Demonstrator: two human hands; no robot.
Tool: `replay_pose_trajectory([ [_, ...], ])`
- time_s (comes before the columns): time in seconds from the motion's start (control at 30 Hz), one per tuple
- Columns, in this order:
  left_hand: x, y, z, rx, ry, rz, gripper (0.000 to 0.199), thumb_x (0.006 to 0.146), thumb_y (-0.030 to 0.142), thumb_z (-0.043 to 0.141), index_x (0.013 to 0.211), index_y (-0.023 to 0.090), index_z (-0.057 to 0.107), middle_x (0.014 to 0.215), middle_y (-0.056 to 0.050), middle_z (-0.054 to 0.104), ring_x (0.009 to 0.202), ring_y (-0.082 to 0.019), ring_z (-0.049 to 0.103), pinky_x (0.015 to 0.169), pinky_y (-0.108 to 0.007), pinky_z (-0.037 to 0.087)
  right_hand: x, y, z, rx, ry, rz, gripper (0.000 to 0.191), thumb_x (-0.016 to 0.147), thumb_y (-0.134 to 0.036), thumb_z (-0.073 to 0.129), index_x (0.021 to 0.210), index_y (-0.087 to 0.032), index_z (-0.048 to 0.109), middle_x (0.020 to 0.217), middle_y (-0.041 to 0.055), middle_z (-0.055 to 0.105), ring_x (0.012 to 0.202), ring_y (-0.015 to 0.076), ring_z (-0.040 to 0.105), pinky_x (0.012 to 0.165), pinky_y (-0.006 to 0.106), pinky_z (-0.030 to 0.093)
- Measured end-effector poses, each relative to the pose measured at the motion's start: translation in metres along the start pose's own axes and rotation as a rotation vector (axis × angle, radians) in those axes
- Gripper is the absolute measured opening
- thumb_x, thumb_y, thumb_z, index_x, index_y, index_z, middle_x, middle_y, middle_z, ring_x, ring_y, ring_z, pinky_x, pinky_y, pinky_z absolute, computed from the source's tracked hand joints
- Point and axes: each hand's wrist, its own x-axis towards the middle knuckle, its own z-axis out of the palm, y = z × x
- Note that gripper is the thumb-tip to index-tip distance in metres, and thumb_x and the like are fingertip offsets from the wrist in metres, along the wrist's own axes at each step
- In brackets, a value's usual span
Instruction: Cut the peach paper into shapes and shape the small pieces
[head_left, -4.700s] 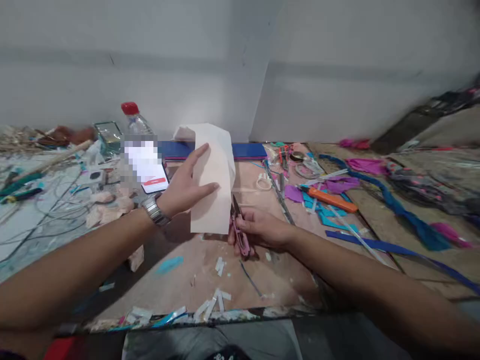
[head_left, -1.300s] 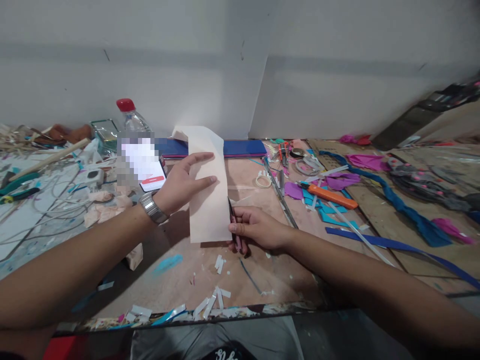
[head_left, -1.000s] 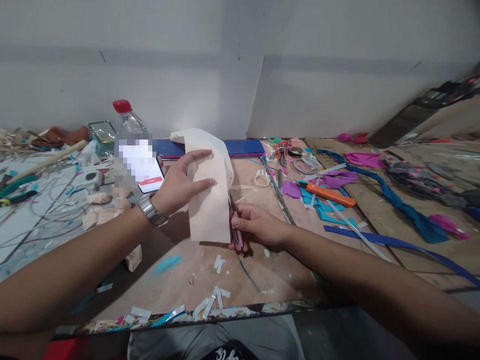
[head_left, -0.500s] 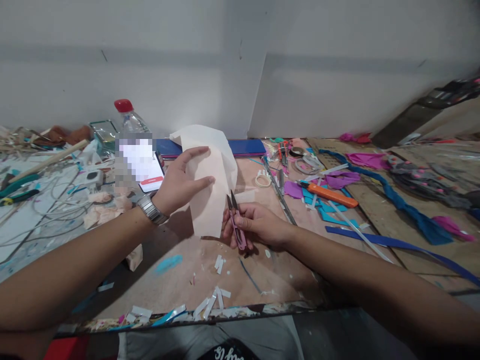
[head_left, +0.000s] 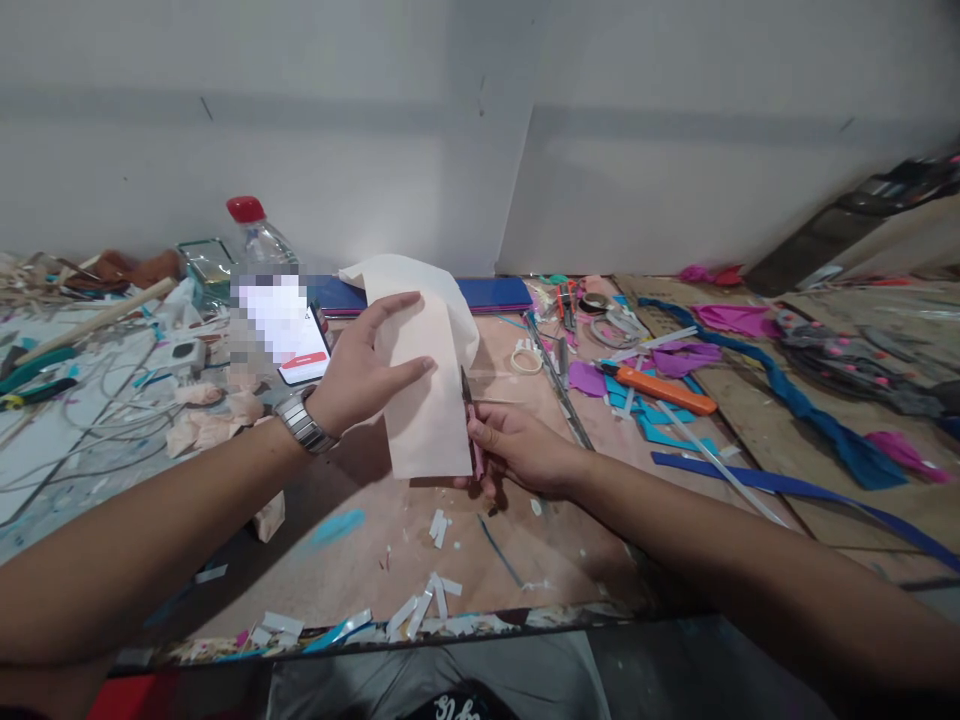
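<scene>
A sheet of pale cream paper or thin foam [head_left: 420, 420], folded or curled at its far end, is held up over the table. My left hand [head_left: 367, 365] grips it from the left, thumb and fingers lying across its near face; a metal watch sits on that wrist. At the sheet's right edge, my right hand [head_left: 517, 448] holds small pink thread snips [head_left: 475, 440], blades pointing away from me. Part of the snips is hidden behind the sheet's edge, and I cannot tell whether the blades touch it.
A phone [head_left: 289, 330] leans beside a red-capped bottle [head_left: 259, 235] at the back left. To the right lie an orange utility knife [head_left: 660, 388], a tape roll [head_left: 526, 361] and blue strips [head_left: 795, 490]. Green-handled pliers [head_left: 41, 370] rest far left. White scraps [head_left: 424, 605] litter the front edge.
The snips have turned more edge-on and now sit against the sheet's right edge. The sheet's lower part has shifted slightly right and shows more broadly. My left hand keeps its grip.
</scene>
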Motion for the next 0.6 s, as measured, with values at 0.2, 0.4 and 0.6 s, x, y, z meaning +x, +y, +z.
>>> replay_pose_trajectory([
  [0.2, 0.0, -0.0001, -0.0006, -0.002, 0.017, -0.01, 0.077, 0.072, 0.027, 0.086, 0.142, 0.023, 0.056, 0.147, -0.01, 0.06, 0.136, -0.032, 0.057, 0.123, -0.055, 0.039, -0.0002, -0.0022, -0.0017, 0.019, -0.039, 0.028, 0.054, 0.081, -0.058, 0.08, 0.106, -0.015, 0.058, 0.086, 0.0077, 0.079, 0.057, 0.0132, 0.073, 0.046, 0.017, 0.057],
  [0.4, -0.0002, -0.0019, -0.0012, 0.002, 0.028, -0.001, 0.077, 0.072, 0.028, 0.087, 0.142, 0.023, 0.057, 0.146, -0.011, 0.061, 0.135, -0.032, 0.058, 0.122, -0.054, 0.04, -0.0016, -0.0042, 0.0018, 0.036, -0.082, 0.023, 0.053, 0.08, -0.058, 0.081, 0.101, -0.014, 0.058, 0.086, 0.0095, 0.08, 0.06, 0.0139, 0.074, 0.051, 0.019, 0.059],
  [0.6, -0.0001, -0.0003, -0.0005, -0.005, 0.016, 0.001, 0.076, 0.072, 0.026, 0.087, 0.142, 0.023, 0.057, 0.146, -0.01, 0.061, 0.135, -0.031, 0.058, 0.123, -0.054, 0.039, -0.0016, -0.0054, 0.0027, 0.019, -0.112, -0.017, 0.049, 0.086, -0.057, 0.076, 0.101, -0.014, 0.058, 0.085, 0.0085, 0.079, 0.062, 0.0131, 0.074, 0.053, 0.02, 0.059],
])
